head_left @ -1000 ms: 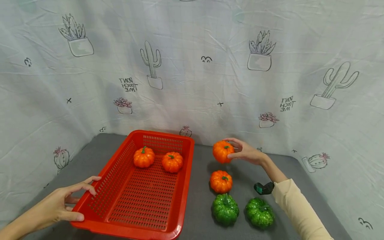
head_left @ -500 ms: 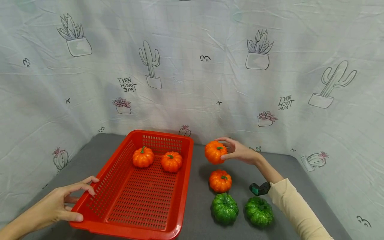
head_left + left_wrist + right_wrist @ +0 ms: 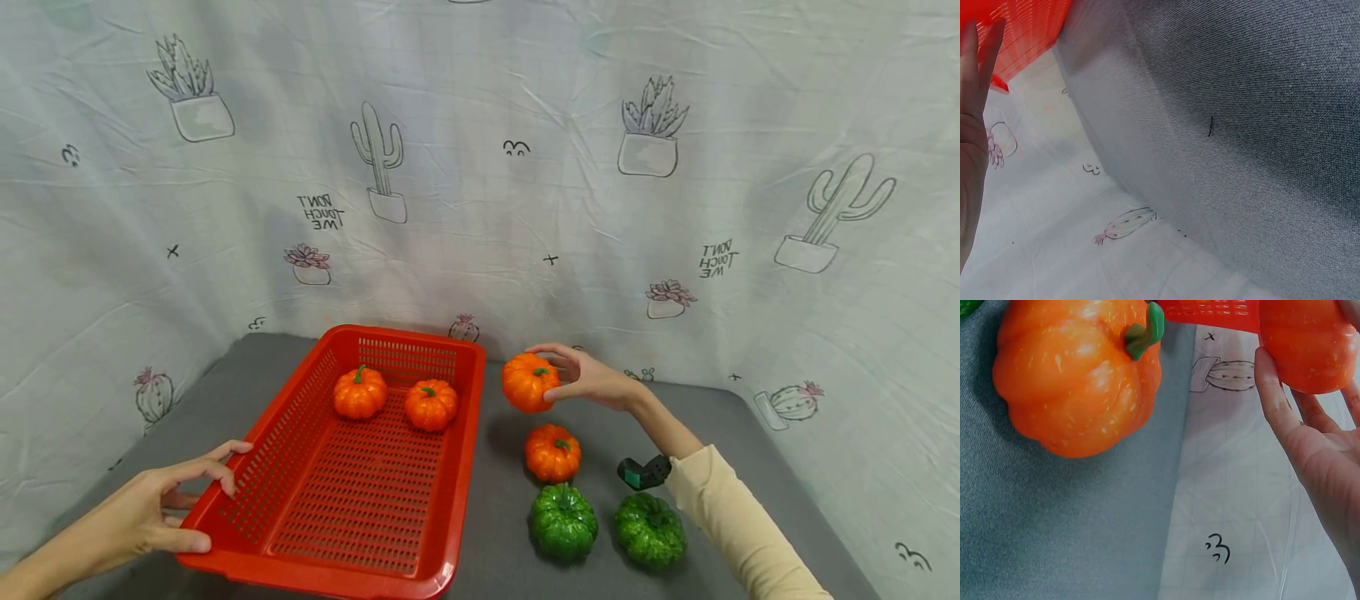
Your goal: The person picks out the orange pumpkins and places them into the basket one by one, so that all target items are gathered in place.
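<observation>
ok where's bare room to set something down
Free: the red basket, nearer than its two orange pumpkins; grey table between basket and left cloth. Crowded: right of the basket, by one orange pumpkin and two green pumpkins.

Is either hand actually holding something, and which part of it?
Yes, both: the right hand holds an orange pumpkin by its sides, between thumb and fingers; the left hand grips the red basket by the rim at its near left corner.
</observation>
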{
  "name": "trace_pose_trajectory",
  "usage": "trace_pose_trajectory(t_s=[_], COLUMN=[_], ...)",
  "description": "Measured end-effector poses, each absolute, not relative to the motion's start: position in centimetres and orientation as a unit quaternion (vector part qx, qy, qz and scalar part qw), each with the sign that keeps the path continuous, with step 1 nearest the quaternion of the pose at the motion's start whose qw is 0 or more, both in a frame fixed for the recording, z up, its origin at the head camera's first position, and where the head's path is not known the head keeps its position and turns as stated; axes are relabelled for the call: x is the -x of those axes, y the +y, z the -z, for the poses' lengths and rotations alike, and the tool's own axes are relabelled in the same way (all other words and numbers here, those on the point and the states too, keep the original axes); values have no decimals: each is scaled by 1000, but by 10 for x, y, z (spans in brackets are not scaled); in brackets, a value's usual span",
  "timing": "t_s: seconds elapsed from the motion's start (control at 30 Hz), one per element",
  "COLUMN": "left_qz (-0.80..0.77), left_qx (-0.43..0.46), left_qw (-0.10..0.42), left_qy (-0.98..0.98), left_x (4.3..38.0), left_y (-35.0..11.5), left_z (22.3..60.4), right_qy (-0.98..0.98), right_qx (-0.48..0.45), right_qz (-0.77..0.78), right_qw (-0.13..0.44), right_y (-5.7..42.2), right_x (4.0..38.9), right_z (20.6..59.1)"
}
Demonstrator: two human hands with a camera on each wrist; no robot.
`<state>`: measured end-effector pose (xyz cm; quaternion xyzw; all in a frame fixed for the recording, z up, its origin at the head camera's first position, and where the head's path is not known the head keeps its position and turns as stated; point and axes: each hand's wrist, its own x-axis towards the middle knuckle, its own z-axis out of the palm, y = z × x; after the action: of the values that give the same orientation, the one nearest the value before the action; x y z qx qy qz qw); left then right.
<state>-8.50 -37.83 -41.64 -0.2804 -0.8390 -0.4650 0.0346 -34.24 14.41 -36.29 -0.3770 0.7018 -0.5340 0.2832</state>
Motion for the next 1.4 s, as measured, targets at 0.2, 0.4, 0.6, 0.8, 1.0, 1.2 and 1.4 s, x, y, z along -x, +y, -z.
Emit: trace_pose_trajectory(t_s=[0.2, 0.4, 0.6, 0.8, 1.0, 1.2, 1.4], left_qz=[462, 446, 452, 435, 441, 443, 437], left_qx=[279, 270, 267, 259, 262, 261, 259], left_qw=[40, 50, 44, 55, 50, 51, 53], left_qy=[-841, -852, -850, -861, -857, -856, -860], left_x=[85, 84, 84, 83, 83, 84, 84], left_y=[-379, -380, -380, -381, -381, -380, -379], left_z=[418, 418, 419, 421, 421, 420, 418], right_qy=[702, 702, 701, 696, 699, 678, 677], right_qx=[380, 393, 412, 432, 451, 491, 497], right_qz=[532, 524, 513, 507, 492, 484, 484], right_qw=[283, 278, 276, 268, 256, 255, 246], right_y=[139, 130, 116, 98, 78, 55, 34], right_x=[340, 337, 330, 323, 317, 312, 305], right_z=[361, 358, 353, 352, 350, 351, 353])
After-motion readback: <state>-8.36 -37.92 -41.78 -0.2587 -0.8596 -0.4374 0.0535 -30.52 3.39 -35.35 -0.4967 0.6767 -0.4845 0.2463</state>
